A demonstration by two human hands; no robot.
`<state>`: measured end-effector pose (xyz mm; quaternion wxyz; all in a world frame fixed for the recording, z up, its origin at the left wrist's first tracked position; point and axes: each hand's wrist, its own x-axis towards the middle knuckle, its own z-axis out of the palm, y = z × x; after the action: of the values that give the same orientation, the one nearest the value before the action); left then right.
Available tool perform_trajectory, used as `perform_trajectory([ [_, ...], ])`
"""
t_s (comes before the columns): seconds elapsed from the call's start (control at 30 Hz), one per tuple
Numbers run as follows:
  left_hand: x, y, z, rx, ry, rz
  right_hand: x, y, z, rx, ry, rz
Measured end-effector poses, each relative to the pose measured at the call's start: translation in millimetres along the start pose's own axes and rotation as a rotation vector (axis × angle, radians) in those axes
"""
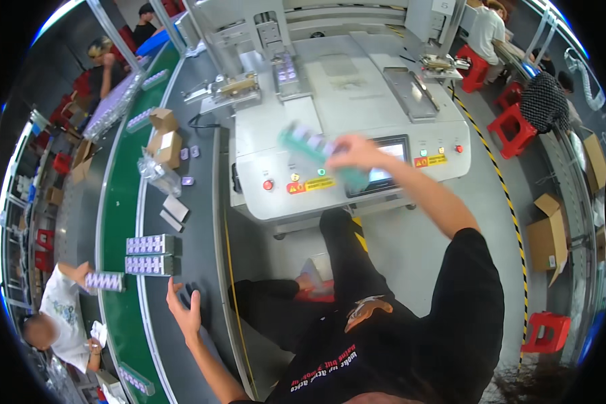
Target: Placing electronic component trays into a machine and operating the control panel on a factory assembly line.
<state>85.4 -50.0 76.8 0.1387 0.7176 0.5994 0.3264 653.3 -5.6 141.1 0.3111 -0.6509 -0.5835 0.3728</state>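
Observation:
My right hand (358, 152) is closed around a long green-edged tray (301, 140) with a row of light purple parts in it. It holds the tray in the air over the front of the white machine, and motion blurs it. My left hand (184, 308) is open, palm turned up and fingers apart, above the dark bench by the conveyor. Just beyond its fingertips, two similar trays (149, 264) of purple parts lie side by side at the bench's edge; the hand is apart from them.
The white machine (262, 141) bears a touchscreen (396, 149), red buttons and metal fixtures (236, 87). Cardboard boxes (165, 145), a plastic bag (158, 174) and small purple parts sit on the bench. Across the green conveyor (118, 202), a co-worker's hand (81, 275) touches another tray (106, 281).

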Motion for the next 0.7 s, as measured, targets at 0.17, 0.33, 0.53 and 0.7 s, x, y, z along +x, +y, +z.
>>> perform_trajectory([
  [0.17, 31.9, 15.5, 55.8, 0.11, -0.029, 0.108, 14.9, 46.3, -161.7, -0.522, 0.561, 0.371],
  [0.33, 28.1, 12.4, 57.7, 0.117, 0.014, 0.116, 28.4, 80.9, -214.5, -0.576, 0.638, 0.593],
  [0.53, 24.7, 0.9, 55.3, 0.05, -0.023, 0.083, 39.2, 86.3, -216.3, -0.608, 0.682, 0.613],
  [0.7, 20.6, -3.5, 55.1, 0.058, 0.006, 0.089, 41.1, 102.7, -222.7, -0.639, 0.762, 0.618],
])
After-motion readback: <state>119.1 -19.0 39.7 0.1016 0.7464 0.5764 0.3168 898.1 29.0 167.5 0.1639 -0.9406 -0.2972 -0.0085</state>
